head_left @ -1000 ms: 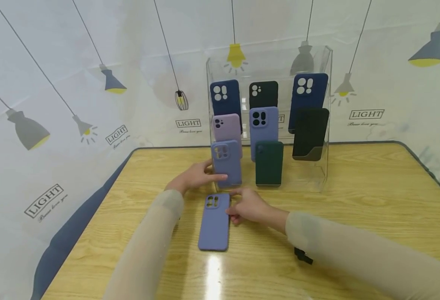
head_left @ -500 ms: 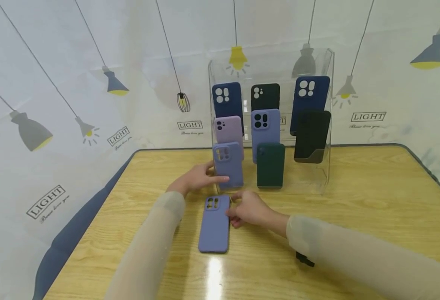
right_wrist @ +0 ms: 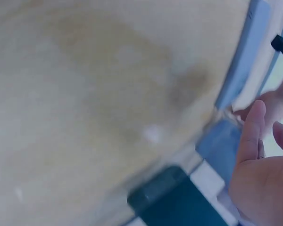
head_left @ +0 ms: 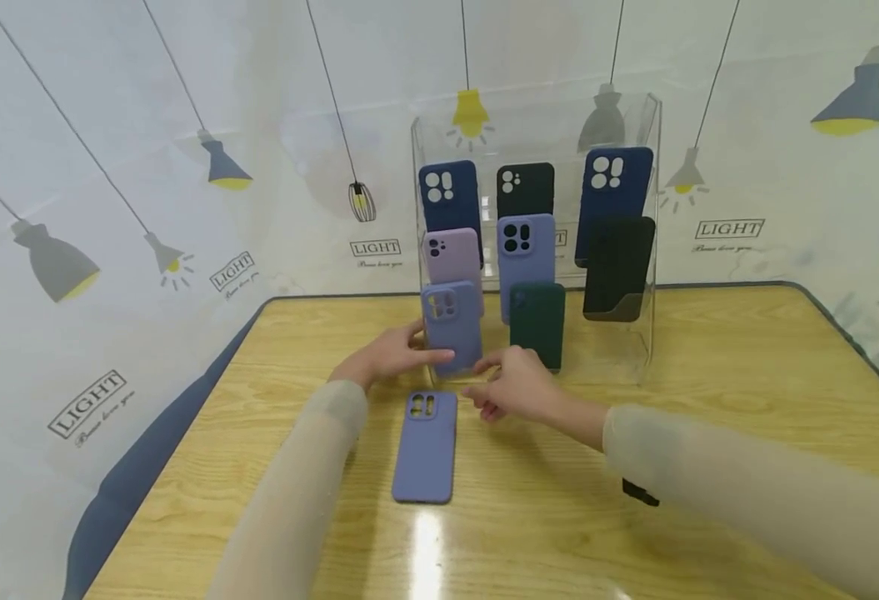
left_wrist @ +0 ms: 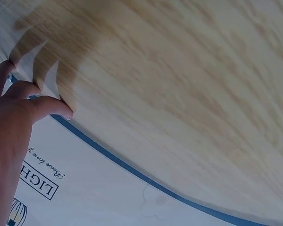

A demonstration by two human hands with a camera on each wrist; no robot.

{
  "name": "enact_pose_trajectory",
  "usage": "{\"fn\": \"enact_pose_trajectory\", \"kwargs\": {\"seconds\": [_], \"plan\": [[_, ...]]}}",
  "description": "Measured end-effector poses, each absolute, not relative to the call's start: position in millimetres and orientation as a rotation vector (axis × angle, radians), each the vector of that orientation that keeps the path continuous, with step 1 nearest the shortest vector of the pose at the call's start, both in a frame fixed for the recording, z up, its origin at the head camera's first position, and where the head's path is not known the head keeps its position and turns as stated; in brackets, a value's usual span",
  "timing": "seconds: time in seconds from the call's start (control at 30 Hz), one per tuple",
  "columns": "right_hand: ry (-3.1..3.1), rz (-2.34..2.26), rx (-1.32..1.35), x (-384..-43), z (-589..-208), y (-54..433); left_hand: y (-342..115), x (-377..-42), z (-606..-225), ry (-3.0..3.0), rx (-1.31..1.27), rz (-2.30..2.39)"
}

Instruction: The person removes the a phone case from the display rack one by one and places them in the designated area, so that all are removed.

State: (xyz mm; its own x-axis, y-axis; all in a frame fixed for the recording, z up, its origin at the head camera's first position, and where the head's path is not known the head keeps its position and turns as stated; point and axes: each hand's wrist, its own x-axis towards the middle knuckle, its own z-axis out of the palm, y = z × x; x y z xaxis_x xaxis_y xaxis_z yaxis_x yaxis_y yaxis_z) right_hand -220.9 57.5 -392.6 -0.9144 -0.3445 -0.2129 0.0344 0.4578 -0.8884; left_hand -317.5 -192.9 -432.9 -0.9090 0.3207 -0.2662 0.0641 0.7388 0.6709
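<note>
In the head view a clear acrylic display stand point(head_left: 604, 358) holds several phone cases. My left hand point(head_left: 388, 354) grips its lower left side, thumb across the front of a lavender phone case point(head_left: 457, 329) and fingers round the side. The left wrist view shows the left fingers point(left_wrist: 49, 104) bent, tips by the table. A second lavender phone case point(head_left: 424, 458) lies flat on the table before the stand. My right hand point(head_left: 521, 385) hovers to the right of its top end, fingers loosely bent and holding nothing, overlapping the lower part of a dark green phone case point(head_left: 538, 317).
Above, the stand carries a pink case point(head_left: 452, 254), another lavender case point(head_left: 526, 267), dark blue cases and black cases point(head_left: 619, 267). The wooden table point(head_left: 746, 375) ends at a printed cloth backdrop point(head_left: 297, 125) behind and at the sides.
My right hand has let go of the flat lavender case's right edge and moved up and to the right, towards the stand. The left hand stays on the stand.
</note>
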Motion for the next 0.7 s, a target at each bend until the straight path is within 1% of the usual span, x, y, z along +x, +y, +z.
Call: {"fn": "enact_pose_trajectory", "kwargs": {"seconds": [0.27,0.37,0.53,0.7], "plan": [[2.511,-1.389,-0.314,-237,-351,87,-195,-316,-432,2.581,0.307,0.937],[2.608,-1.394,-0.413,-240,-340,100,-195,-316,-432,2.585,0.31,0.939],[2.831,-1.38,-0.61,-244,-329,124,-196,-316,-432,2.574,0.327,0.946],[2.945,-1.384,-0.632,-252,-328,146,-195,-317,-430,2.562,0.321,0.96]]}}
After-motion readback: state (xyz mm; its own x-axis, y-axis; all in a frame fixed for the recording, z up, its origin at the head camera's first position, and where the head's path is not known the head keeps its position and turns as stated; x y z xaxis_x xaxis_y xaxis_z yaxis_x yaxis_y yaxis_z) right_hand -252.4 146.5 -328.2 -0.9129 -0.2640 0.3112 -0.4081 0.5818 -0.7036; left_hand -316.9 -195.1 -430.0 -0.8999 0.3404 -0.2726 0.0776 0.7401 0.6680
